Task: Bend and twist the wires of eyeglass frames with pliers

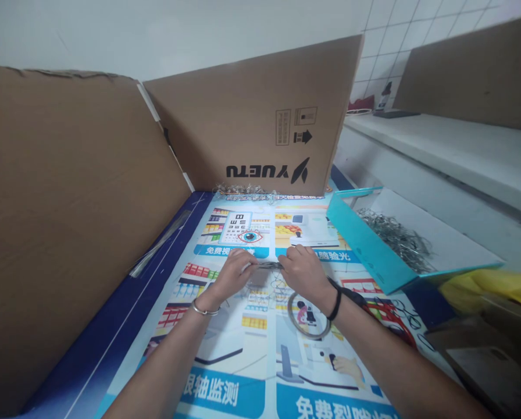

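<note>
The left hand [234, 273] and right hand [303, 270] each have a pinching grip on opposite ends of a thin silvery bundle [268, 265], over the printed surface [225, 343], left of the teal box [369, 250].

Left panel [68, 233]: desk's [112, 337] left edge
Far panel [247, 116]: far edge, behind wire scraps [243, 190]
Box [367, 250]: right edge, wire pieces [393, 238] inside
Thin strands [268, 265]: mid-desk, ring [315, 337] nearer front edge

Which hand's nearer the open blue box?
Right. The right hand is left of the blue box, not touching; the left hand is farther left, past the right hand.
</note>
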Motion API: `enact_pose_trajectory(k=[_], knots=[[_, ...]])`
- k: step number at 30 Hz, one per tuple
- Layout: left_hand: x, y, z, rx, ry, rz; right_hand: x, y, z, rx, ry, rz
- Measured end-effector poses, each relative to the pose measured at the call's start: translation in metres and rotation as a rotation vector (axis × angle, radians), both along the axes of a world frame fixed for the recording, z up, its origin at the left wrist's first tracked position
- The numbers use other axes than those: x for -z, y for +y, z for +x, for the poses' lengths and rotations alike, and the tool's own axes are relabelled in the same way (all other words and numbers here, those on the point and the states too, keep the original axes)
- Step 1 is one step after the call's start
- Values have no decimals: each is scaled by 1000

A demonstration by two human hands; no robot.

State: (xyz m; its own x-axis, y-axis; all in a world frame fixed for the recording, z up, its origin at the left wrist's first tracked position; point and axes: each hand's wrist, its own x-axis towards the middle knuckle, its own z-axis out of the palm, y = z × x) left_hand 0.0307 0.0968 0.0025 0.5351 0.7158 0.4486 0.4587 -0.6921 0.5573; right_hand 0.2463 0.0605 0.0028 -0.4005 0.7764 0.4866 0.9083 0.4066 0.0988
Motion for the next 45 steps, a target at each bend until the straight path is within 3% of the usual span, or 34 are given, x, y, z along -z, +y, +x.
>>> enact_pose_trajectory(k=[8, 45], knots=[[1, 1, -1, 8, -39, -41, 0, 0, 0, -7, -21, -4], [2, -2, 3, 50, -58, 68, -6, -5, -9, 70, -88, -226]])
